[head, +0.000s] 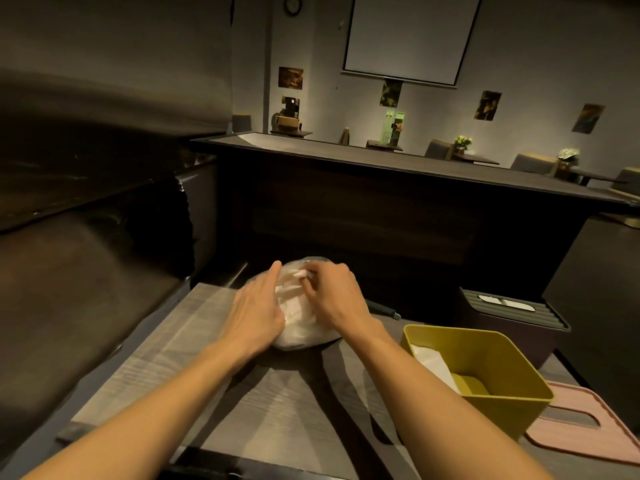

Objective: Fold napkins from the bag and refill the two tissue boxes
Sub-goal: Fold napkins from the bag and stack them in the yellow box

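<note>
The bag, a clear plastic sack stuffed with white napkins, sits on the bench at its far middle, between both hands. It looks light, soft and baggy, and the film is probably slippery, so it would likely slump or slide if pulled by one side. The left hand lies flat against the bag's left flank, fingers straight and together, steadying it. The right hand curls over the top, its fingers pinching what seems to be a napkin edge or the bag's mouth; which one is unclear. A napkin is thin and tears easily, so taking one by a corner and drawing it out slowly seems best. To the near right stands the open yellow tissue box with a napkin inside; a dark lidded box stands behind it, a pink lid just beside it.
</note>
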`<control>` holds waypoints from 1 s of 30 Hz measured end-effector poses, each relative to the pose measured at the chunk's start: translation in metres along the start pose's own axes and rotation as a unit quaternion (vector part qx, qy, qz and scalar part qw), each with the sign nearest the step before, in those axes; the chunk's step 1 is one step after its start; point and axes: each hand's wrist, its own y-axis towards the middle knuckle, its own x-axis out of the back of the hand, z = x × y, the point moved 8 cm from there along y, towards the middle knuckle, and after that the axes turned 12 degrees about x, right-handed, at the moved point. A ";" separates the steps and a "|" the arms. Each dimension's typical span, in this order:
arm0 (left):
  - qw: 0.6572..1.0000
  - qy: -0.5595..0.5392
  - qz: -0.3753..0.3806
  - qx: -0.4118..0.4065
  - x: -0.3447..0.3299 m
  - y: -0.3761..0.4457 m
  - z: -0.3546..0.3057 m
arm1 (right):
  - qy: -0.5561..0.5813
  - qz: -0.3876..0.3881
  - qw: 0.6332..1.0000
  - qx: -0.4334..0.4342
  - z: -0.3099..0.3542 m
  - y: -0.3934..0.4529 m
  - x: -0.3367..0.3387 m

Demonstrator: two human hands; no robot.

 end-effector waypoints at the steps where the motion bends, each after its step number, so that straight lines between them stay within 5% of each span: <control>1: 1.000 -0.020 -0.007 0.003 0.004 0.000 -0.003 | 0.021 -0.025 0.999 0.006 0.001 0.001 0.005; 8: 0.968 -0.239 -0.065 0.042 0.032 -0.001 -0.018 | 0.135 -0.199 0.971 0.017 0.011 0.000 0.052; 11: 0.924 -0.378 -0.008 0.060 0.030 -0.008 -0.025 | 0.259 -0.239 0.935 -0.030 0.006 -0.006 0.062; 13: 0.860 -0.502 0.072 0.063 0.024 -0.018 -0.034 | 0.352 -0.208 0.909 -0.080 -0.001 -0.015 0.054; 16: 0.708 -0.661 0.202 0.146 0.006 -0.041 -0.043 | 0.446 -0.148 0.871 -0.142 -0.005 -0.035 0.026; 18: 0.659 -0.684 0.251 0.187 -0.012 -0.055 -0.041 | 0.407 -0.147 0.892 -0.133 -0.005 -0.047 0.015; 22: 0.654 -0.673 0.276 0.208 -0.034 -0.068 -0.022 | 0.279 -0.145 0.946 -0.077 -0.003 -0.063 0.002; 28: 0.622 -0.690 0.299 0.216 -0.041 -0.073 -0.007 | 0.248 -0.103 0.963 -0.023 -0.003 -0.077 -0.010; 30: 0.642 -0.672 0.307 0.203 -0.041 -0.072 -0.004 | 0.247 -0.117 0.962 -0.008 -0.007 -0.081 -0.009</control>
